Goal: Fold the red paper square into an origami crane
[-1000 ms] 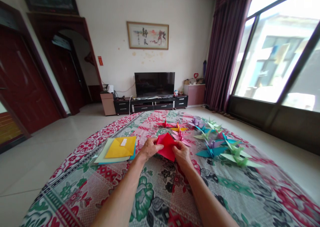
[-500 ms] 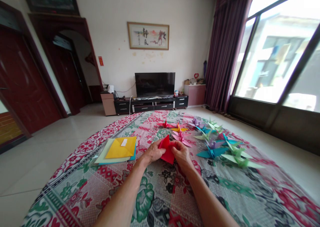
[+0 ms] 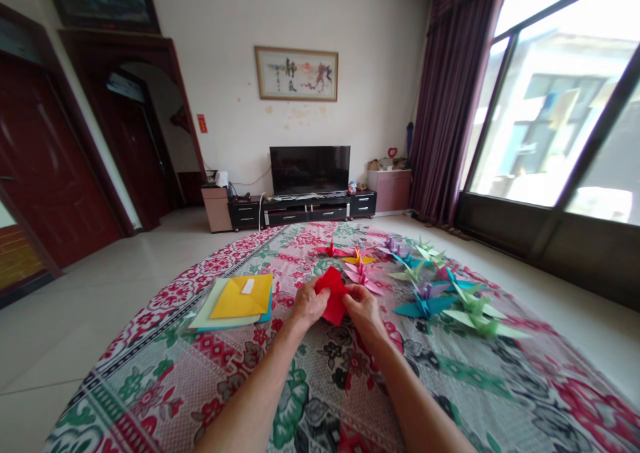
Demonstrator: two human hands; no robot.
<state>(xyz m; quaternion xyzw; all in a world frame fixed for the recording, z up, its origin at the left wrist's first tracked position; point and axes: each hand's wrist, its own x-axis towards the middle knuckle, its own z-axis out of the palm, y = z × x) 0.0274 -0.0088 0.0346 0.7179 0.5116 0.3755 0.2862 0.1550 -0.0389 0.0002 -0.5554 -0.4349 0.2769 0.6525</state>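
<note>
A folded red paper sheet (image 3: pixel 334 294) is held up just above the flowered blanket (image 3: pixel 320 386). My left hand (image 3: pixel 309 304) pinches its left side and my right hand (image 3: pixel 363 308) pinches its right side, fingers closed on the paper. Just beyond my hands lie several folded paper cranes (image 3: pixel 425 286) in red, yellow, pink, purple, teal and green. To my left rests a stack of coloured paper sheets (image 3: pixel 235 300) with a yellow sheet on top.
The blanket lies on a pale tiled floor (image 3: pixel 75 320). A television (image 3: pixel 309 169) on a low dark cabinet stands at the far wall. Dark red doors are at the left, a large window (image 3: pixel 555 106) with a purple curtain at the right.
The red paper has been folded narrower between my hands, and my hands have drawn closer together. The cranes and the paper stack have not moved.
</note>
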